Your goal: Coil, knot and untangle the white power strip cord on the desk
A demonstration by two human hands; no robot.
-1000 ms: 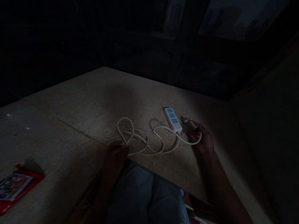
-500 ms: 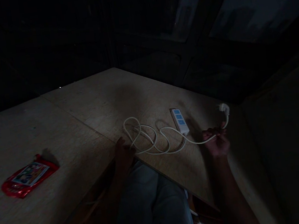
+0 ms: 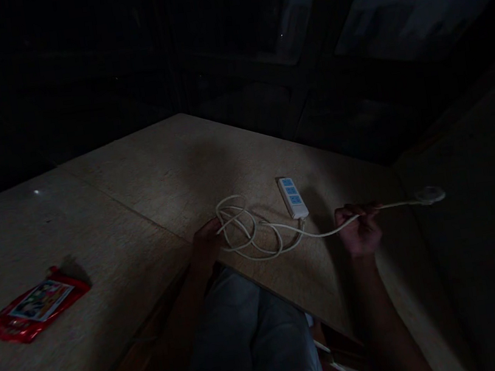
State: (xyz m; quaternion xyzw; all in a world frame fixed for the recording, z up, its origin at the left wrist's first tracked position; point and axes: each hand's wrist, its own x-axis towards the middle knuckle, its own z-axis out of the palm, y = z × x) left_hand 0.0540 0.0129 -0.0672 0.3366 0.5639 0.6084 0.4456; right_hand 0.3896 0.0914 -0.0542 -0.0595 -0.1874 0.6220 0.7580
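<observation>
A white power strip (image 3: 293, 197) with blue socket faces lies on the table, its white power cord (image 3: 258, 259) in loose loops to its left. My right hand (image 3: 359, 230) is closed around the cord to the right of the strip, held above the tabletop. Beyond it the cord runs out to the right, ending in a plug (image 3: 430, 195) that is blurred by motion. At the left of the loops, my left hand (image 3: 207, 240) has its fingers closed at the cord; its fingertips are dim and partly hidden.
A red shiny pouch (image 3: 40, 303) with a picture label lies on the left of the wooden table (image 3: 144, 169). The table's near edge runs by my legs (image 3: 245, 333). Dark window panes (image 3: 424, 1) stand behind, and a dark wall rises at right.
The plug has swung from upright above my right hand out to the right. My left hand has moved slightly up and right, and the cord loops have shifted and drawn closer together.
</observation>
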